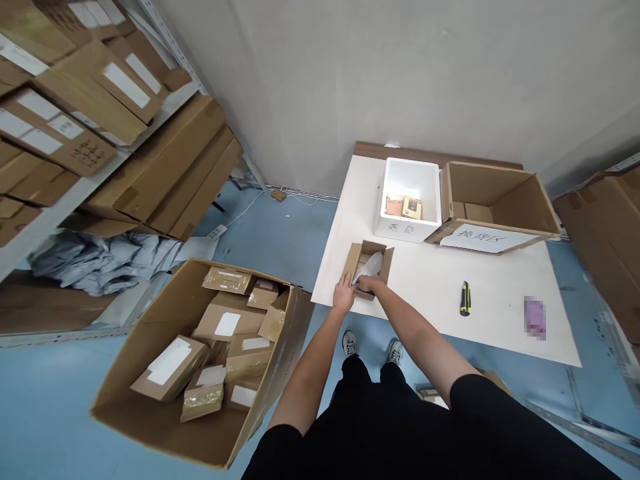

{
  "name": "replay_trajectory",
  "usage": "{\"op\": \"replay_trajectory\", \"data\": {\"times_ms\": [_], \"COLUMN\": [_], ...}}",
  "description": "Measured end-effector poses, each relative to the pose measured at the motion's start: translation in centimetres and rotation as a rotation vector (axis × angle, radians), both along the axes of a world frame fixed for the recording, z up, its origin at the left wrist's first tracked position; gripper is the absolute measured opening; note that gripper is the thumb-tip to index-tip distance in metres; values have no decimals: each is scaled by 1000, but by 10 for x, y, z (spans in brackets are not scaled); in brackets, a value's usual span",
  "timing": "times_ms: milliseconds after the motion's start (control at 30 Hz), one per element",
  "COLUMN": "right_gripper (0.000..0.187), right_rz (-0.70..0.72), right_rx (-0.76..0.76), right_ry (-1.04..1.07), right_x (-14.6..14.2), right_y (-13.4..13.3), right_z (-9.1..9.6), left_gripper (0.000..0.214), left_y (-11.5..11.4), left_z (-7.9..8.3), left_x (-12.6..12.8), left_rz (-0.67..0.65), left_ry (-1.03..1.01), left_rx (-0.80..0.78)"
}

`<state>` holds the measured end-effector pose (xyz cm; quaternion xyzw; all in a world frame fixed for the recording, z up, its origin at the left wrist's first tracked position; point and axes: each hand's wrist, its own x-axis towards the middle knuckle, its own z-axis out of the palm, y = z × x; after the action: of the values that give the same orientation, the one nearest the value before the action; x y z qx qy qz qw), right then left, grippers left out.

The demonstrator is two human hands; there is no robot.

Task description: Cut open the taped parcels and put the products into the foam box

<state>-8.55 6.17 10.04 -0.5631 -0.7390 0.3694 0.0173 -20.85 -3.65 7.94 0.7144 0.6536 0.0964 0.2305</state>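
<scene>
A small open cardboard box (358, 256) sits at the near left edge of a white table (430, 293). My left hand (343, 292) rests against the box's near left side, fingers laid along it. My right hand (369, 283) is closed on a pale grey plastic bag (371, 266) that sticks out of the box.
A white foam box (411, 175) with small packets and a large open carton (500, 200) with a paper label stand at the table's back. A black and yellow utility knife (465, 298) lies right of my hands. A big floor carton (165, 373) of several small parcels stands left. Shelves of boxes fill the upper left.
</scene>
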Motion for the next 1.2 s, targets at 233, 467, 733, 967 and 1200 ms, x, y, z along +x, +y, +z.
{"op": "replay_trajectory", "data": {"times_ms": [233, 467, 733, 967, 1200], "right_gripper": [49, 56, 10, 14, 26], "right_rz": [-152, -370, -606, -996, -1225], "right_rx": [370, 520, 595, 608, 518], "right_ry": [-88, -150, -268, -431, -509], "right_x": [62, 169, 358, 538, 660], "right_y": [-40, -103, -193, -316, -423], "right_z": [39, 74, 92, 83, 71], "left_gripper": [13, 21, 18, 17, 32], "left_y": [7, 11, -2, -59, -136], "left_z": [30, 58, 71, 77, 87], "left_x": [17, 97, 305, 535, 691], "left_rz": [28, -151, -456, -863, -1131], "left_ry": [-64, -200, -358, -411, -389], "left_rx": [163, 257, 198, 188, 129]}}
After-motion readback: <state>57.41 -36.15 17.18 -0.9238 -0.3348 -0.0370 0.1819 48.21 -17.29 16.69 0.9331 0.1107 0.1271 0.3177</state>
